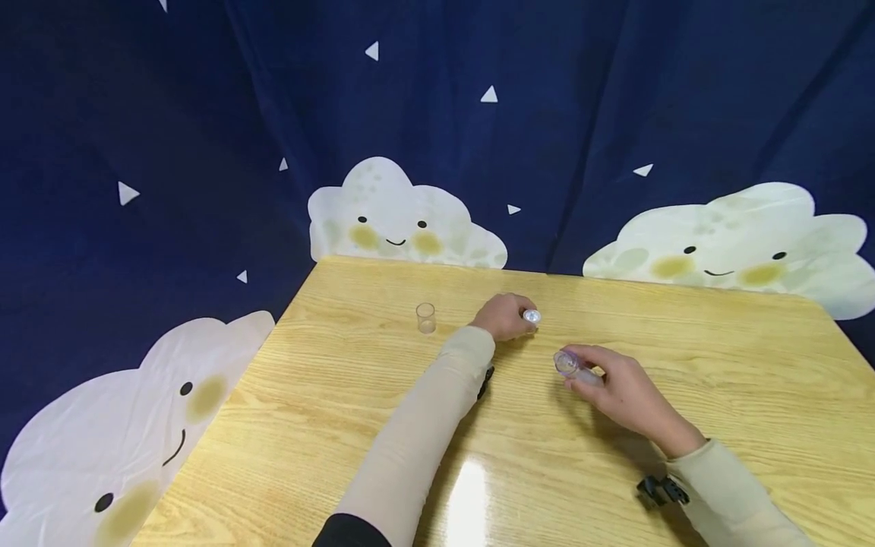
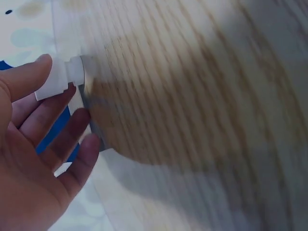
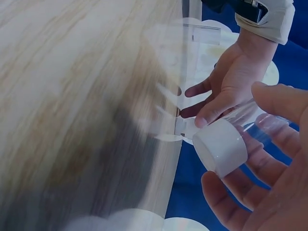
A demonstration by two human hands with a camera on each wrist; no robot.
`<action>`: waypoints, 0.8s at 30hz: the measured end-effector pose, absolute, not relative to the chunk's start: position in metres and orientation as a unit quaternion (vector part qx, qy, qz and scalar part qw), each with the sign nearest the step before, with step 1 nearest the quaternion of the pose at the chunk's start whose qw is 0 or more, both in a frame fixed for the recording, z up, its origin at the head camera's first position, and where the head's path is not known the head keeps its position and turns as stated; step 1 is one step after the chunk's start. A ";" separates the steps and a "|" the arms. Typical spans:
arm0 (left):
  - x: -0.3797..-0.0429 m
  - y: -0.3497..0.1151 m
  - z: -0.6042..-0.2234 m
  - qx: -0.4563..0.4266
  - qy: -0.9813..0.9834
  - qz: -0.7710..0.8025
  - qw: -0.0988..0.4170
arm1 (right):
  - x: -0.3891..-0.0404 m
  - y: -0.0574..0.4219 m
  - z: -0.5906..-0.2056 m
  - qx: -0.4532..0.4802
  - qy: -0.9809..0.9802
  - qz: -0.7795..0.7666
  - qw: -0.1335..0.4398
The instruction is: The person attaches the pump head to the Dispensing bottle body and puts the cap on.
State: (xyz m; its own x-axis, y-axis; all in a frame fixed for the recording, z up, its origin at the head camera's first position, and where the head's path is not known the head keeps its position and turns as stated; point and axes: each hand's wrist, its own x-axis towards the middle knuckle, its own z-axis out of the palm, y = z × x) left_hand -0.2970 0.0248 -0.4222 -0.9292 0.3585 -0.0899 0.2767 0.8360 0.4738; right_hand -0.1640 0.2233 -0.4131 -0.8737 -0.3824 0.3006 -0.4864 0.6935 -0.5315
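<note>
My left hand pinches a small white stepped piece between thumb and fingers, low over the table; whether the piece touches the wood I cannot tell. In the head view the white piece shows its round end. My right hand grips a clear tube, tilted, with its far end pointing to the left hand. A wide white cap or base closes the tube's near end in the right wrist view. The right fingers curl round the clear part and hide some of it.
A clear, short open cylinder stands on the wooden table, left of my left hand. The table's back edge meets a dark blue curtain with smiling clouds. A light glare lies on the front of the table.
</note>
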 end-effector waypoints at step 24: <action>-0.294 0.023 -0.421 0.187 0.947 0.242 0.102 | -0.159 0.233 -0.414 0.230 -0.916 0.319 0.075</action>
